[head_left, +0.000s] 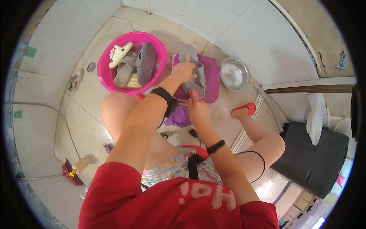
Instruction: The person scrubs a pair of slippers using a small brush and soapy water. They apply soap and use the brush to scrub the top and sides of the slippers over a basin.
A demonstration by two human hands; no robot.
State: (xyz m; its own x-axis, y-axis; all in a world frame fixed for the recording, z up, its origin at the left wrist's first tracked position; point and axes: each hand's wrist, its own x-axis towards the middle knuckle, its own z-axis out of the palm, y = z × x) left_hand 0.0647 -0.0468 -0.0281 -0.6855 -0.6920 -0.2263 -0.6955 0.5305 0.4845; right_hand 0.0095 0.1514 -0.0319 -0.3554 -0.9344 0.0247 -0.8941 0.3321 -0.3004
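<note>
A grey slide sandal (197, 78) lies on a purple, wet-looking board or stool top (213, 83). My left hand (184, 70) grips it around the middle near the strap, thumb on the footbed. My right hand (198, 108) is closed around a small pink object (195, 96), likely a brush, pressed against the sandal's near end; its working side is hidden. Just left of the board stands a pink basin (100, 74). Inside it are a cream clog (120, 54), a dark grey slide (147, 64), a grey ridged slipper (125, 71) and a cream ridged one (133, 81).
A metal bowl of white powder or foam (234, 74) stands right of the board. Purple cloth (179, 116) lies below it. A floor drain (91, 67), a shoe (75, 80), and a bottle (82, 164) are at left. A black box-like object (311, 160) stands at right.
</note>
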